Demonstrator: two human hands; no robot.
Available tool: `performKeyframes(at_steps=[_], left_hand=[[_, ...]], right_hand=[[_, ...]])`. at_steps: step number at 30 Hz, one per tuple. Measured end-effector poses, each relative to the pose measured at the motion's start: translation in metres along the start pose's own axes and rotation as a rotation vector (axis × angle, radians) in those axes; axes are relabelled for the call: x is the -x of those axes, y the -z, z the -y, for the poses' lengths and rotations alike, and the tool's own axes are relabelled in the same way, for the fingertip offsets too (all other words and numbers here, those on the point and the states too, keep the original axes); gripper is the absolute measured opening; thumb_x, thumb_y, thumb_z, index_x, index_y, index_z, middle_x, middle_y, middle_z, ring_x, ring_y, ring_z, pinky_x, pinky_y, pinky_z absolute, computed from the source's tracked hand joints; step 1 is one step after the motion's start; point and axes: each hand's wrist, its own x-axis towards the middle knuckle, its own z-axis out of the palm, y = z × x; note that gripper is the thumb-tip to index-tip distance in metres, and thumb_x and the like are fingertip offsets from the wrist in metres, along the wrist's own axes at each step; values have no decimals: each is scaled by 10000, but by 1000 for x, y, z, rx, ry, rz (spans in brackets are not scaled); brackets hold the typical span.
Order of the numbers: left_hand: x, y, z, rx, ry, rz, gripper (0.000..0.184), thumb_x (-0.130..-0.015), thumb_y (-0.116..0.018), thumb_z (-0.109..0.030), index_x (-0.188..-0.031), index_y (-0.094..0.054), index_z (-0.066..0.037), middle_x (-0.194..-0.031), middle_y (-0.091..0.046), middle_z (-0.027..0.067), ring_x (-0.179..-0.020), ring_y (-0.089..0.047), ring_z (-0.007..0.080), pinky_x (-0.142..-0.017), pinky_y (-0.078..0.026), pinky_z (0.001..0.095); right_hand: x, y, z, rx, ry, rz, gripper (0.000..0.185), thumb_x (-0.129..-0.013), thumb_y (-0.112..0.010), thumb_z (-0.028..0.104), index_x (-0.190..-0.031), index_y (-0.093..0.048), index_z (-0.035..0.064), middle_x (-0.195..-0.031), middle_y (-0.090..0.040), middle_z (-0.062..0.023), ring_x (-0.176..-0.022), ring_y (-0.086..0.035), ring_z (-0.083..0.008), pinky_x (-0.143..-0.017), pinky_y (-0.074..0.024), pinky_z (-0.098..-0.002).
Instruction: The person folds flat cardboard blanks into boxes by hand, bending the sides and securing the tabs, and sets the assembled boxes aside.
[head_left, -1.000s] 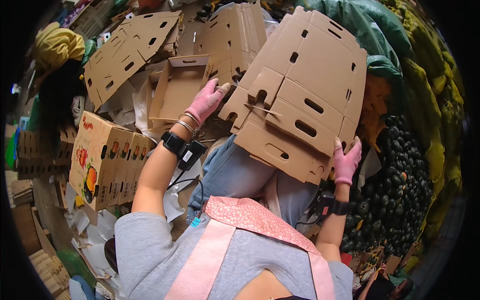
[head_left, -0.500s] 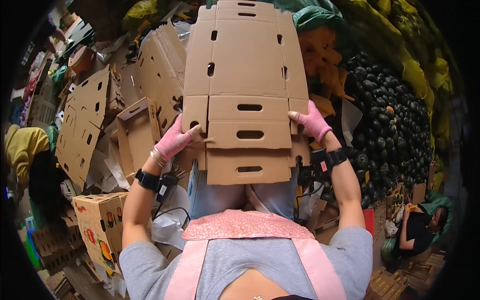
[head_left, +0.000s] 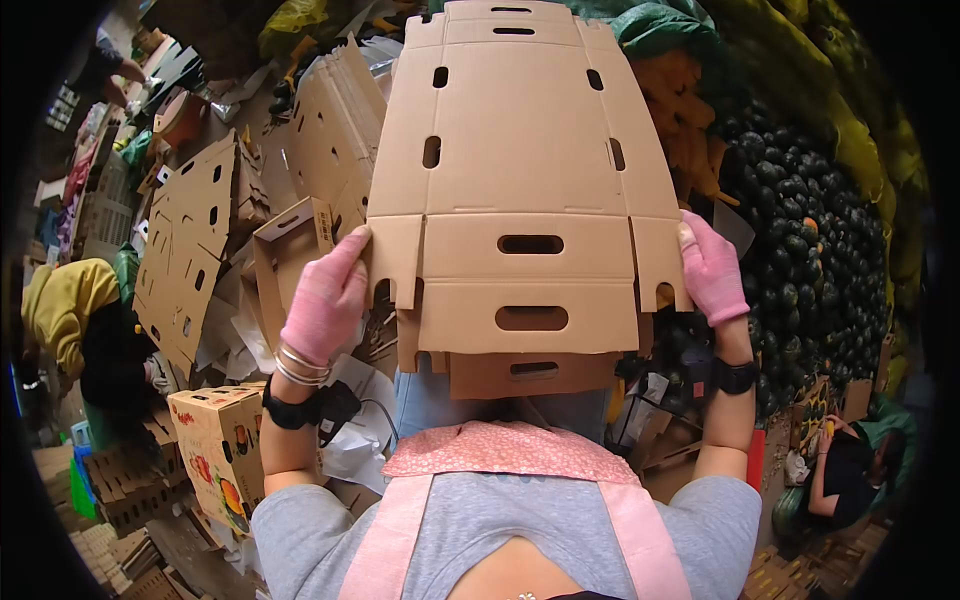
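A flat brown cardboard blank (head_left: 525, 130) with oval slots and crease lines lies before me, raised above my lap. My left hand (head_left: 330, 295), in a pink glove with pale fingertips, pinches its left edge near the lower side flap. On the opposite edge my right hand (head_left: 712, 265), gloved the same way, grips the right flap with the thumb on top. Another flat cardboard piece (head_left: 480, 377) shows below the near edge, over my thighs. The fingers under the cardboard are hidden.
An open cardboard tray (head_left: 285, 255) and more flat blanks (head_left: 185, 250) are at left, above a printed carton (head_left: 215, 450). Many dark green squash-like fruits (head_left: 790, 240) are piled at right. One person in yellow (head_left: 68, 310) bends at far left; another person (head_left: 848, 465) sits at lower right.
The cardboard has swung from a tilt to nearly straight before me, and its top blank now looks larger and nearer. Both hands have come to its opposite side edges.
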Motion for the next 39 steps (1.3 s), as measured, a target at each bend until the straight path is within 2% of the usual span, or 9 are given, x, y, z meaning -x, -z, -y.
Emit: performKeyframes(at_steps=[6, 8, 11, 14, 16, 23, 29, 35, 39], left_hand=[[-3, 47, 11, 260, -485, -151, 335, -788, -672, -12, -1119, -620, -1, -1022, -640, 105, -939, -609, 185, -839, -483, 285], [-24, 38, 2, 229, -679, -308, 363, -727, -753, -122, -1052, -647, -2, -1048, -595, 108, -966, -576, 221, -835, -474, 298], [-55, 12, -7, -30, -658, -593, 429, -852, -609, -381, -1059, -631, -6, -1130, -554, 101, -1050, -539, 222, -918, -429, 321], [-70, -18, 9, 827, -528, -676, 466, -945, -465, -432, -1044, -590, 5, -1124, -552, 80, -1063, -531, 216, -937, -410, 325], [-49, -42, 7, 994, -300, -846, 438, -970, -435, -413, -984, -583, -2, -1078, -569, 71, -1040, -535, 206, -916, -415, 320], [107, -43, 0, 141, -631, 43, 142, -803, -599, -198, -736, -577, -74, -1100, -583, 157, -1053, -502, 319, -927, -386, 426], [128, -76, -6, 729, -601, 247, 895, -838, -139, -765, -1282, -489, -71, -1386, -397, 250, -1354, -206, 425, -1104, -48, 504], [118, -103, -14, 980, -322, -21, 427, -960, -372, -167, -1348, -311, 1, -1266, -525, 169, -1230, -428, 262, -1085, -230, 403], [111, -109, -6, 979, -284, -158, 409, -1009, -331, -277, -1342, -305, -41, -1121, -617, 170, -1204, -453, 270, -1049, -298, 422]], right_hand=[[-17, 0, -79, -1112, 443, -188, 444, -895, -533, 193, -1279, -440, -8, -1289, -483, -127, -1159, -495, -216, -985, -394, -316], [-46, 17, -39, -1679, 64, -324, 409, -897, -533, 268, -1208, -473, 10, -1232, -490, -141, -1136, -488, -224, -989, -387, -344], [-54, 4, 14, -1330, 537, -548, 419, -916, -488, 350, -1179, -477, 24, -1191, -493, -147, -1128, -478, -234, -985, -385, -376], [-68, -14, -15, -1330, 866, -395, 439, -942, -440, 402, -1167, -491, 28, -1188, -508, -120, -1098, -491, -235, -955, -397, -377], [-32, -30, -18, -1466, 337, -497, 392, -944, -481, 368, -1106, -538, 16, -1108, -546, -84, -1006, -518, -199, -894, -412, -336], [160, -46, -13, -544, 427, 137, 258, -872, -641, 286, -898, -680, 32, -833, -618, -82, -817, -557, -179, -696, -445, -303], [192, -77, -14, -1081, 402, 379, 942, -685, -538, 745, -1311, -414, 52, -1020, -606, -106, -965, -568, -236, -848, -439, -328], [184, -105, -44, -716, 157, 89, 900, -750, -381, 812, -1175, -523, 31, -701, -634, -39, -605, -531, -88, -559, -396, -203], [180, -102, 1, -1149, 204, 4, 964, -720, -327, 836, -1221, -484, 28, -711, -617, -54, -640, -559, -115, -621, -442, -222]])
